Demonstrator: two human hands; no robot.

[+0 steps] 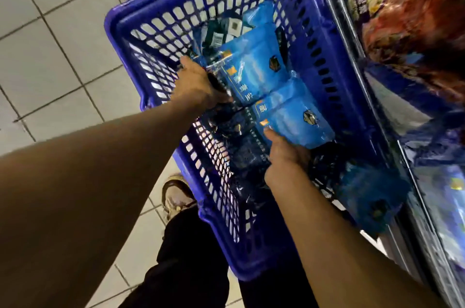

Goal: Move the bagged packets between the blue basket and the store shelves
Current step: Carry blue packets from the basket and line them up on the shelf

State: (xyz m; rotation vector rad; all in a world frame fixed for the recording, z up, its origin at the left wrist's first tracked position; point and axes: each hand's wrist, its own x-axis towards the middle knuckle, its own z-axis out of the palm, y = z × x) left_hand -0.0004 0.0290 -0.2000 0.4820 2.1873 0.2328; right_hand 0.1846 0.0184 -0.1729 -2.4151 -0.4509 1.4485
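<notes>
Floor (63, 38): pale square tiles with dark grout lines; it carries the blue basket (125, 30), which I see from above.
Basket: lattice walls, handle at its far end, standing just beside the store shelves (392, 131).
Packets: two light-blue bagged packets lie on top inside the basket, the far packet (254, 66) touching the near packet (294, 116); darker packets (241, 156) lie under them.
Left hand (198, 83): my fingers curl round the far packet's left edge.
Right hand (284, 156): my fingers grip the near packet's lower edge.
Shelves: crowded with blurred blue and red-brown bags (412, 20).
Foreground: dark trousers (191, 252), one pale shoe (176, 197).
</notes>
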